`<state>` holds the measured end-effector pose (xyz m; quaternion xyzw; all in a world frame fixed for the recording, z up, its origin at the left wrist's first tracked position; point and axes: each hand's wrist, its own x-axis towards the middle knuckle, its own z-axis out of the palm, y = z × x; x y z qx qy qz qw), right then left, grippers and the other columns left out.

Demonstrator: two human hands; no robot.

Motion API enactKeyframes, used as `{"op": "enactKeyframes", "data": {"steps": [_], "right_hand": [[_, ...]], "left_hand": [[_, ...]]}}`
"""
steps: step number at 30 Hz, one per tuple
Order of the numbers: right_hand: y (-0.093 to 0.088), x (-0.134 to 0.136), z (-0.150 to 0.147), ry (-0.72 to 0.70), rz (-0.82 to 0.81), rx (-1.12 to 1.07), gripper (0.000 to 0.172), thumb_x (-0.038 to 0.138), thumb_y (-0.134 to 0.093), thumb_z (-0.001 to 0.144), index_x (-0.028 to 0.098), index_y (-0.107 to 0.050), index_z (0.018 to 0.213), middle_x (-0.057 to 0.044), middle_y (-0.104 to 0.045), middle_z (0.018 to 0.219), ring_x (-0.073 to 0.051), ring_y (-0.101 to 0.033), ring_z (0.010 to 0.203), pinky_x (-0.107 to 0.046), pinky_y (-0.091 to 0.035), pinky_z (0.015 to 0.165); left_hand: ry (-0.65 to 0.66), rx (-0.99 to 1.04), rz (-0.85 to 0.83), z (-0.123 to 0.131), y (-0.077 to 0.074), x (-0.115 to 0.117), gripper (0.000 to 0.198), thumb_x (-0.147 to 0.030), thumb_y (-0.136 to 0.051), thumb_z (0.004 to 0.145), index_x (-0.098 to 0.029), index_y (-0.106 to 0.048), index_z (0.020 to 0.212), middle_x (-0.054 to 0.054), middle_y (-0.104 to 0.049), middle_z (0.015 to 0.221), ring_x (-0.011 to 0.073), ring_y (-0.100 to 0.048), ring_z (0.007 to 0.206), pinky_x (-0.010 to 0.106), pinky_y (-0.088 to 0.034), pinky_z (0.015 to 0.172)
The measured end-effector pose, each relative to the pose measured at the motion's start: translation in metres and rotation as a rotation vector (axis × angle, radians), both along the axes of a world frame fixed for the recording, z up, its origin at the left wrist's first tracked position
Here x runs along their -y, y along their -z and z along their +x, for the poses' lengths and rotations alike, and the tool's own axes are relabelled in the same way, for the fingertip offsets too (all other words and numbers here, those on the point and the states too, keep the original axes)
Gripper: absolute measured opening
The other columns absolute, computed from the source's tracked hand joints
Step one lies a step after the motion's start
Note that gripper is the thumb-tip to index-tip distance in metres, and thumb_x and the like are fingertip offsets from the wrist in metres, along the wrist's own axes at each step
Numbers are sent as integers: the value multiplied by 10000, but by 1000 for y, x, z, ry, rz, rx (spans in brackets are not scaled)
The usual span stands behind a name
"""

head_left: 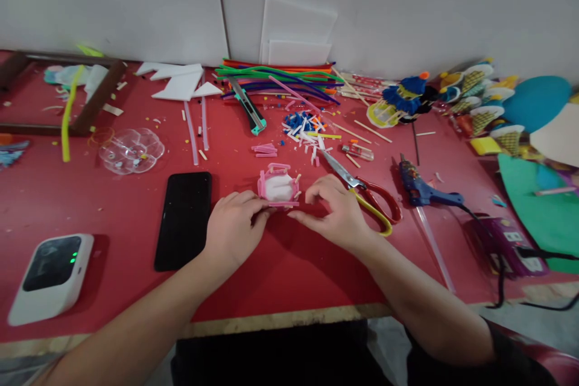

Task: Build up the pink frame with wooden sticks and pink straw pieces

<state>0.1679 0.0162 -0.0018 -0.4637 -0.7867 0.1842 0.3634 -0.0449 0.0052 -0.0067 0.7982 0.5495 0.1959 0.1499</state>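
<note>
A small craft piece [278,186] with a white base and a low fence of pink strips sits in the middle of the red table. My left hand [237,220] pinches its near left corner between thumb and fingers. Just right of it, my right hand [335,211] is held with thumb and index finger apart, and nothing shows between them. Several cut pink strips [265,149] lie behind the piece. Scissors [362,184] with red and yellow handles rest beyond my right hand.
A black phone [183,220] and a white device [52,277] lie left. At right are a blue glue gun [418,187] and a purple power strip [511,247]. Behind lie a utility knife [248,107], cut bits [303,126] and pipe cleaners [280,79].
</note>
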Motion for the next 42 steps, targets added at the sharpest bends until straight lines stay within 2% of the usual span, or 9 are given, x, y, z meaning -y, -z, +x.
{"op": "enactKeyframes", "data": {"steps": [2, 5, 7, 10, 13, 23, 33, 39, 42], "right_hand": [[2, 3, -3, 62, -112, -14, 253, 321, -722, 815, 202, -569, 653, 33, -563, 590, -120, -510, 567, -247, -390, 545], [7, 5, -6, 50, -182, 5, 139, 261, -739, 805, 200, -672, 700, 33, -609, 577, -112, -533, 544, -232, -387, 526], [11, 4, -7, 4, -128, 9, 32, 229, -734, 812, 222, -734, 781, 17, -675, 633, -125, -578, 585, -243, -428, 578], [19, 1, -6, -40, -57, 6, 93, 215, -689, 854, 257, -771, 866, -4, -730, 708, -138, -620, 625, -260, -464, 627], [24, -1, -5, -48, -20, 16, 119, 233, -666, 879, 261, -782, 881, -11, -734, 699, -144, -627, 623, -263, -467, 622], [27, -4, -6, -103, 80, 46, 155, 216, -636, 897, 214, -779, 837, -9, -722, 638, -122, -569, 548, -256, -420, 582], [24, -6, -6, -91, 71, 64, 126, 213, -662, 875, 203, -780, 836, -8, -700, 608, -122, -557, 546, -246, -418, 587], [25, 5, -22, -2, 99, 127, 206, 209, -633, 876, 189, -733, 696, -24, -698, 618, -144, -589, 578, -261, -417, 603], [20, 13, -25, -6, 107, 158, 240, 208, -583, 902, 189, -711, 700, -39, -711, 667, -159, -605, 616, -284, -428, 646]], "left_hand": [[0, -1, 5, -1, 0, 0, 161, -202, -597, 889, -223, -755, 916, 30, -691, 771, 197, -596, 718, 327, -449, 687], [3, -2, 10, -1, 1, 0, 155, -199, -598, 888, -206, -753, 894, 37, -694, 773, 211, -604, 733, 340, -457, 694], [6, -5, 12, -1, 1, 0, 156, -194, -595, 887, -199, -750, 902, 42, -698, 784, 218, -610, 747, 346, -463, 700], [5, -1, 23, -1, 0, 0, 160, -201, -588, 892, -202, -746, 917, 41, -696, 787, 216, -613, 752, 343, -466, 700], [4, -1, 39, 0, 0, 0, 160, -221, -584, 899, -203, -744, 904, 38, -684, 761, 207, -605, 726, 335, -460, 683], [-1, 3, 27, 0, 1, 0, 152, -224, -619, 885, -210, -750, 962, 37, -685, 761, 210, -609, 722, 335, -461, 687], [-6, 18, 48, -2, 1, 0, 139, -235, -610, 894, -201, -741, 926, 44, -709, 777, 223, -634, 774, 344, -487, 729], [-35, 42, 92, -2, 3, -1, 170, -203, -577, 894, -190, -746, 904, 54, -747, 868, 225, -658, 822, 348, -510, 770], [-44, 49, 114, -3, 4, -2, 172, -174, -573, 881, -184, -744, 899, 55, -748, 881, 221, -663, 832, 347, -510, 790]]}}
